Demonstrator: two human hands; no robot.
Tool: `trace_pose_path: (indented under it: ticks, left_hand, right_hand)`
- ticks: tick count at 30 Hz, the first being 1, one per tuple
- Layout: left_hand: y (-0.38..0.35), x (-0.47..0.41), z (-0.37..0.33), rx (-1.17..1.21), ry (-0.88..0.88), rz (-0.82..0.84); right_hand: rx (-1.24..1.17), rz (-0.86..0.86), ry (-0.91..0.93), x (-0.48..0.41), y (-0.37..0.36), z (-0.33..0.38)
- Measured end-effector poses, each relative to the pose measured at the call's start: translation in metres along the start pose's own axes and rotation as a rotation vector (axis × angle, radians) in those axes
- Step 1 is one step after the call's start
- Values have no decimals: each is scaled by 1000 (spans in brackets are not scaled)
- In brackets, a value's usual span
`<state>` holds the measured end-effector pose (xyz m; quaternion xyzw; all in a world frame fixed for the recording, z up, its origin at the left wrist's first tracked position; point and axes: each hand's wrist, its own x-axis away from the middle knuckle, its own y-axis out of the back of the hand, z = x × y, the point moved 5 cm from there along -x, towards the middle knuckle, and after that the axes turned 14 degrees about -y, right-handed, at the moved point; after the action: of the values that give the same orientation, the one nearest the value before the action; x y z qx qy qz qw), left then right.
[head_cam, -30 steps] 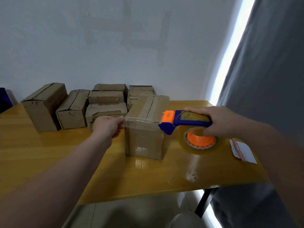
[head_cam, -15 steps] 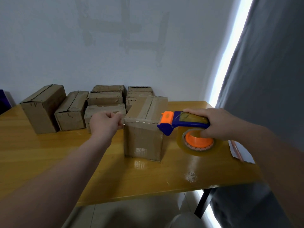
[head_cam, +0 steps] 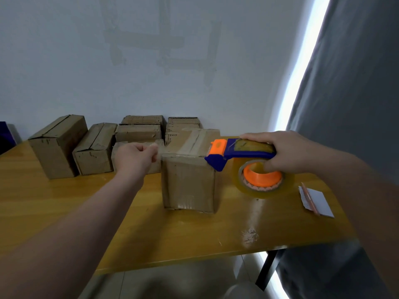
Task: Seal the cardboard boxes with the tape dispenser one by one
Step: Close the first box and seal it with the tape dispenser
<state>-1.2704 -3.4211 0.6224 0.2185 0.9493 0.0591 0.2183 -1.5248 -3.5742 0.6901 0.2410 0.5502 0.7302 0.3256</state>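
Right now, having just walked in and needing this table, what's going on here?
A person is taping the cardboard box on the table. The right hand grips the tape dispenser at the box's top right edge, while the left hand pinches the clear tape pulled across to its left. Other boxes sit by the wall.

Daylight is pouring through an overexposed gap [head_cam: 302, 78] beside the curtain [head_cam: 356, 93], up and right of the right hand [head_cam: 287, 154] gripping the tape dispenser [head_cam: 239, 151], while the room is looking dim and bluish. Glare is pooling on the table [head_cam: 259, 210] just below that grip. The left hand [head_cam: 133, 157] pinching the tape [head_cam: 159, 151] is blurring slightly, and the wide lens is bending the frame's edges.
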Motion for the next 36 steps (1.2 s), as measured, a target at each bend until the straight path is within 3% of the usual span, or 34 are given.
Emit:
trace_pose_path:
  ticks: [5,10,14,19,25,30,32,36]
  left_hand:
    - [-8,6,16,155,106,43]
    - [-13,6,13,309,24,44]
    - [-13,8,0,285,-59,75]
    - [-18,7,-4,310,42,114]
    - [-18,2,-12,295,151,267]
    - [-17,0,-9,472,246,219]
    - [-17,1,-9,480,246,166]
    - [-10,3,0,279,204,69]
  right_hand:
    - [55,33,-10,0,-5,3]
    - [43,25,-1,3,-12,2]
    - [76,-25,-6,5,-11,3]
    - [88,-93,13,12,-10,7]
    - [-367,64,-84,11,-13,-4]
    - [-656,59,-110,10,0,-11]
    - [-579,34,-81,11,7,-8]
    - [-143,-9,3,10,5,7]
